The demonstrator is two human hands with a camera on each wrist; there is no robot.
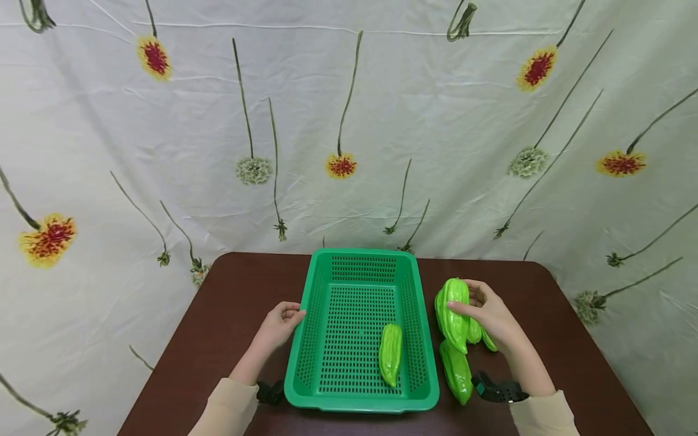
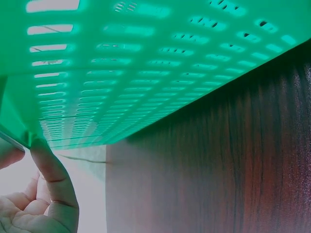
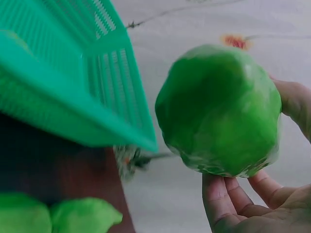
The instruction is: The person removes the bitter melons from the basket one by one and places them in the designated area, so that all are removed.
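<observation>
My left hand (image 1: 280, 325) pinches the left rim of a green plastic basket (image 1: 360, 406). In the left wrist view, the thumb and index finger of that hand (image 2: 56, 194) meet at the rim beside the slotted wall. My right hand (image 1: 491, 312) grips a bright green ridged gourd (image 1: 454, 309), thumb on the near side and fingers behind. Seen end-on in the right wrist view, this gourd (image 3: 218, 111) is held up to the right of the basket. Another green ridged gourd (image 1: 390, 354) lies inside the basket, toward its front right.
Beside the basket's right wall, a gourd (image 1: 457, 372) lies on the dark brown table (image 1: 256, 284). More gourds (image 1: 474, 332) show partly behind the right hand's load. A white cloth (image 1: 305, 121) printed with flowers hangs behind the table.
</observation>
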